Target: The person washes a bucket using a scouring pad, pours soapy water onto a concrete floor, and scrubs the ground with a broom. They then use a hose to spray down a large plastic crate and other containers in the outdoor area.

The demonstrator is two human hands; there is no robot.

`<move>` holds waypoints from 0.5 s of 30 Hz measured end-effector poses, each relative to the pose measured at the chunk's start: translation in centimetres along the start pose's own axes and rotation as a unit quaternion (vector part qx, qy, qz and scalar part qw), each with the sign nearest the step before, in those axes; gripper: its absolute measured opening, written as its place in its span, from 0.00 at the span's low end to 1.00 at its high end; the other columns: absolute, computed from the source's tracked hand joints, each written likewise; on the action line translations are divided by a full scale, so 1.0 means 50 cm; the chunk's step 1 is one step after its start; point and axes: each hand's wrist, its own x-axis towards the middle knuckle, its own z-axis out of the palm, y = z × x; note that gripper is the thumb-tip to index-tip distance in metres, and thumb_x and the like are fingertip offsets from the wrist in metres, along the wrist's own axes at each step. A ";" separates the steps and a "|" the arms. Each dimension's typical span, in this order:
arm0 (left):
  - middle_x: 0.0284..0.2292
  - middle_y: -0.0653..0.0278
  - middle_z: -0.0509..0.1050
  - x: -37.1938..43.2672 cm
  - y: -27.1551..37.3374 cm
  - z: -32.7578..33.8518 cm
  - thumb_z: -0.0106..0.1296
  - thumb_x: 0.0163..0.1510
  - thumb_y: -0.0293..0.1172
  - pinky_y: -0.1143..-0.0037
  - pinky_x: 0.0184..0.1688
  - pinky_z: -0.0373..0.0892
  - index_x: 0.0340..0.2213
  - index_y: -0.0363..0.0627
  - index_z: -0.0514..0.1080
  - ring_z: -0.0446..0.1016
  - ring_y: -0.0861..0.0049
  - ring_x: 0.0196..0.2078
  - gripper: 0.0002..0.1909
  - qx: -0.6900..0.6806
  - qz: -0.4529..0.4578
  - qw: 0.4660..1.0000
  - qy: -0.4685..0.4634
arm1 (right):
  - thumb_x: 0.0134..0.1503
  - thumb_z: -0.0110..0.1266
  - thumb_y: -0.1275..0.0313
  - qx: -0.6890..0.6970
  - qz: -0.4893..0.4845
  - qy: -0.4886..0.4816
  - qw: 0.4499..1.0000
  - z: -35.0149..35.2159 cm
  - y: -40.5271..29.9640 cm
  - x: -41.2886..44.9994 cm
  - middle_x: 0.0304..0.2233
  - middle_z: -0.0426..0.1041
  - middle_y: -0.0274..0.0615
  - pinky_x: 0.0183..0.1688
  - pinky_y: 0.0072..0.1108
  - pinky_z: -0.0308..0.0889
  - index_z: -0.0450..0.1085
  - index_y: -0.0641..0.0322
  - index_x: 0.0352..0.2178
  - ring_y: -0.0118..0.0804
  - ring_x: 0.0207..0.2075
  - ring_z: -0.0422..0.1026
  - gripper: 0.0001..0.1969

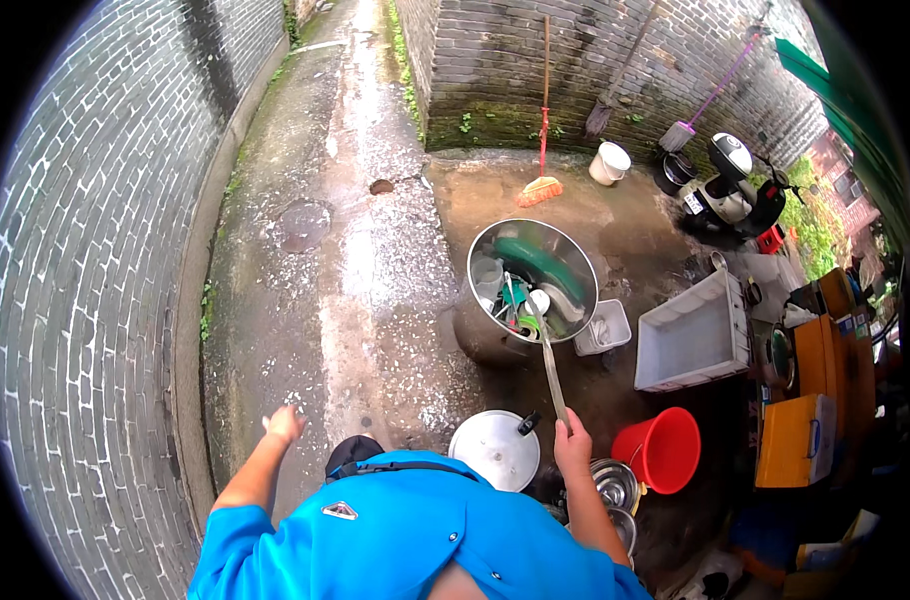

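Observation:
My right hand (572,444) grips the end of a long metal handle (551,371), likely a ladle's. The handle reaches over the rim of a tall stainless steel stockpot (596,281); its far end lies among the pot's contents. Inside are a clear plastic jug (487,274), a small white round item (537,301) and several green pieces I cannot identify. To the left, my left hand (284,424) hangs over the wet pavement with nothing in it, thumb apart from the fingers. A round metal lid (492,450) with a black knob lies near my right hand.
A red bucket (657,450), stacked metal bowls (614,484), a white crate (695,330) and a white tub (603,327) stand right of the pot. A broom (541,187), white bucket (610,163) and scooter (729,187) are farther back. A brick wall (102,262) rises left.

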 end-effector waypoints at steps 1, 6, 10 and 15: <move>0.43 0.57 0.67 0.033 0.097 -0.062 0.47 0.47 0.47 0.52 0.50 0.52 0.44 0.52 0.63 0.65 0.64 0.47 0.24 -0.013 0.071 0.995 0.071 | 0.50 0.48 0.69 0.018 0.005 -0.007 1.000 0.005 -0.015 -0.005 0.32 0.72 0.48 0.37 0.23 0.65 0.65 0.63 0.42 0.37 0.32 0.71 0.17; 0.42 0.51 0.68 0.033 0.567 -0.188 0.41 0.46 0.61 0.73 0.49 0.60 0.41 0.38 0.67 0.66 0.64 0.47 0.36 -0.182 0.285 0.934 -0.117 | 0.49 0.48 0.71 0.031 -0.057 -0.027 0.998 0.079 -0.068 0.000 0.32 0.71 0.50 0.35 0.25 0.66 0.65 0.60 0.42 0.42 0.32 0.72 0.16; 0.38 0.50 0.69 -0.052 0.698 -0.097 0.42 0.43 0.65 0.68 0.52 0.56 0.43 0.36 0.64 0.64 0.63 0.46 0.41 -0.429 0.238 0.806 -0.331 | 0.49 0.49 0.71 0.047 -0.081 -0.090 0.992 0.161 -0.122 0.015 0.32 0.71 0.49 0.35 0.25 0.66 0.64 0.59 0.42 0.43 0.32 0.71 0.17; 0.26 0.58 0.73 -0.093 0.654 -0.051 0.39 0.54 0.43 0.71 0.30 0.68 0.30 0.37 0.65 0.70 0.71 0.27 0.17 -0.660 0.016 0.703 -0.267 | 0.50 0.48 0.72 0.097 -0.079 -0.206 0.971 0.281 -0.082 0.007 0.20 0.66 0.38 0.19 0.20 0.62 0.60 0.61 0.36 0.27 0.17 0.66 0.11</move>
